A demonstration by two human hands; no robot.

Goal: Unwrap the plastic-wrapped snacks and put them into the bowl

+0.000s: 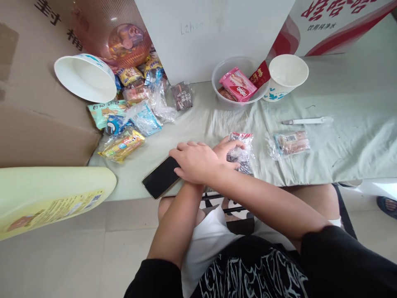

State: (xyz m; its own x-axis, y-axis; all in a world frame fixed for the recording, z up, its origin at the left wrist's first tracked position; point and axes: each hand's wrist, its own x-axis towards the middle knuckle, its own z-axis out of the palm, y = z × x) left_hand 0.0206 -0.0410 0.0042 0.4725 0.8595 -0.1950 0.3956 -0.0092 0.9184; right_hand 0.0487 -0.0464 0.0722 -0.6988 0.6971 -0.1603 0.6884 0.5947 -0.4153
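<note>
My arms cross in front of me, the right forearm over the left wrist. My left hand (225, 150) lies on a clear-wrapped snack packet (243, 155) with red and dark print, its index finger and thumb curled over the near side. My right hand (197, 161) rests above the left wrist. Its fingers and thumb close around the upper end of a black smartphone (161, 179), whose far end is hidden beneath the hand. To the right of the left hand lies another wrapped snack (293, 143), pinkish-brown inside clear film.
A clear bowl (217, 93) holds snacks, beside a paper cup (288, 76). A white-handled knife (307, 121) lies at right. Snack packs (124, 142) pile left, near a tipped paper bowl (85, 78), an orange tub (111, 33) and a yellow bottle (56, 198). Boxes (211, 41) stand behind.
</note>
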